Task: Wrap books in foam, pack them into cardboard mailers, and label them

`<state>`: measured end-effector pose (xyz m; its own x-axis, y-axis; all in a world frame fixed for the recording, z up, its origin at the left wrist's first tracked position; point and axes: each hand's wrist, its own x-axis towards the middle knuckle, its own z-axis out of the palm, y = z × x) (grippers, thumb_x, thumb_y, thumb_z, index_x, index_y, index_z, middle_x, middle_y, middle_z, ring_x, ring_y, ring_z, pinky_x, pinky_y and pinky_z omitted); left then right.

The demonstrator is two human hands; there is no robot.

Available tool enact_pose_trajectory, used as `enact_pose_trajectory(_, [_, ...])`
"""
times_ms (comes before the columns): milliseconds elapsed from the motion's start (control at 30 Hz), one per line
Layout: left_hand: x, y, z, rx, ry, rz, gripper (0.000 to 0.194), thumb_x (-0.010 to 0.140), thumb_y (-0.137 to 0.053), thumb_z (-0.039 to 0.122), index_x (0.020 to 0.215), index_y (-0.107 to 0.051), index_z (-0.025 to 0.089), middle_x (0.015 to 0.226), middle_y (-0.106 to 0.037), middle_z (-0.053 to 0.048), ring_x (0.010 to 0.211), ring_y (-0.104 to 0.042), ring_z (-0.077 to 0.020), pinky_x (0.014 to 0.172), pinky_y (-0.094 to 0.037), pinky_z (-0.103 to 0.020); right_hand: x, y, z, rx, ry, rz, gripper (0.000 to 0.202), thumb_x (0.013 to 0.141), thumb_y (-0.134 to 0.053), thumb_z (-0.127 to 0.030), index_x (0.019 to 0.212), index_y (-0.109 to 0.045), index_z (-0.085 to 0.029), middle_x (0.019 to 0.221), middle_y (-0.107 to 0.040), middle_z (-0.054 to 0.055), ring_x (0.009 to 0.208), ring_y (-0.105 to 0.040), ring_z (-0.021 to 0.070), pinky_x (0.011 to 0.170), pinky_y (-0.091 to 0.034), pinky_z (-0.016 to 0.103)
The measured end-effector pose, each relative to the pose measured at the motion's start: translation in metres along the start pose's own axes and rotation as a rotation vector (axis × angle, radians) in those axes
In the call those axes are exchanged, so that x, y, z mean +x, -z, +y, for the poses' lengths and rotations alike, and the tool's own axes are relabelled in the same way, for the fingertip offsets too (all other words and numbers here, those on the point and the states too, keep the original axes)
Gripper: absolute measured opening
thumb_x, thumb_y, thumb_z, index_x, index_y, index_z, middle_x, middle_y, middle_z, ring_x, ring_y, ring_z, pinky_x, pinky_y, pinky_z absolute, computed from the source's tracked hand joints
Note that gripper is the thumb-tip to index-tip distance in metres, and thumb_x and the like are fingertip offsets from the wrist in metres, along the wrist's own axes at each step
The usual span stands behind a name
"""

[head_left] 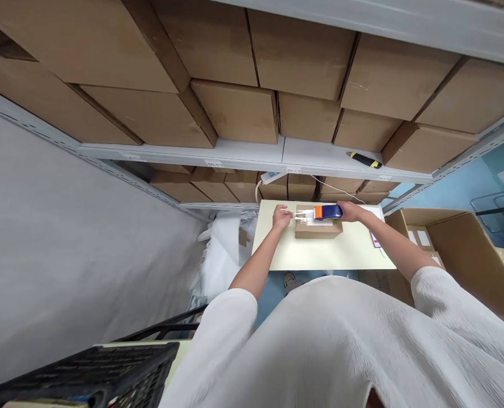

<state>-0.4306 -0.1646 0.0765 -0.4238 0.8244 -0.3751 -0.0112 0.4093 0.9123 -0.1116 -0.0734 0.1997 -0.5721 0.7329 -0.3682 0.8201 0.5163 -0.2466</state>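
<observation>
Small cardboard box (318, 232) sits on the pale surface (279, 255), between the two hands and just beneath the line they make. Over its top lies a dark-blue and orange handheld item (330, 212), with white strips (304, 214) reaching from its orange end toward the left; its exact kind is too small to tell.

The right hand (349, 211) is closed around the blue end of the handheld item, above the box's right side. The left hand (281, 217) is just beside the box's left edge, its fingers curled and nearly together at the ends of the white strips; whether they pinch them, I cannot tell. Both forearms stretch forward from white short sleeves and angle inward, the hands facing each other across the box.

Right of the box, near the edge of the surface, lies a phone-like device (376, 241). A large open carton (473, 243) stands beyond that side, and white wrapping material (224, 255) is heaped to the left. A black-and-yellow cutter (364, 160) rests on the shelf (315, 152) in front, before rows of brown cartons (234, 110).
</observation>
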Motion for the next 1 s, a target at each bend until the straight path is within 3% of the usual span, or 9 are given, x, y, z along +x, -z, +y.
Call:
enact_pose_trajectory(233, [0.011,0.008,-0.027,-0.040,0.049,0.061,0.043,0.071,-0.075,0.008,0.106,-0.057,0.026,0.079,-0.072,0.004,0.090,-0.077,-0.0184,0.093,-0.058,-0.033,0.016,-0.001,-0.029,-0.059,-0.033,-0.049,0.041,0.080,-0.090,-0.027,0.114,-0.068,-0.023,0.121,-0.080,0.015,0.103,-0.076,0.0329,0.079,-0.053,0.034])
enact_pose_trajectory(433, [0.011,-0.005,-0.045,-0.018,0.098,0.092,0.040,0.076,-0.073,0.012,0.111,-0.060,0.026,0.080,-0.071,0.005,0.088,-0.076,-0.0170,0.092,-0.060,-0.033,0.022,0.000,-0.044,-0.111,-0.078,-0.087,0.043,0.081,-0.088,-0.024,0.119,-0.069,-0.022,0.120,-0.080,0.016,0.101,-0.076,0.0335,0.080,-0.054,0.035])
enact_pose_trajectory(667, [-0.003,-0.036,-0.048,0.010,0.113,0.026,0.041,0.082,-0.070,0.009,0.120,-0.061,0.021,0.091,-0.076,-0.001,0.096,-0.078,-0.0188,0.098,-0.059,-0.033,0.019,0.003,-0.055,-0.126,-0.107,-0.099,0.042,0.082,-0.089,-0.023,0.120,-0.069,-0.021,0.125,-0.079,0.018,0.107,-0.076,0.0339,0.081,-0.054,0.034])
enact_pose_trajectory(867, [-0.004,-0.033,-0.045,0.108,0.118,0.087,0.044,0.084,-0.071,0.010,0.125,-0.062,0.021,0.113,-0.077,-0.010,0.114,-0.077,-0.0277,0.107,-0.057,-0.042,0.019,0.004,-0.061,-0.232,-0.133,-0.153,0.045,0.086,-0.083,-0.022,0.128,-0.065,-0.020,0.130,-0.077,0.017,0.115,-0.074,0.0335,0.081,-0.055,0.033])
enact_pose_trajectory(1000, [-0.007,-0.022,-0.047,0.102,-0.030,-0.079,0.043,0.086,-0.062,0.007,0.125,-0.065,0.024,0.109,-0.080,-0.007,0.105,-0.080,-0.0227,0.103,-0.061,-0.039,0.017,0.003,-0.062,-0.247,-0.130,-0.155,0.047,0.087,-0.082,-0.023,0.131,-0.063,-0.020,0.131,-0.076,0.016,0.118,-0.073,0.0335,0.082,-0.055,0.033])
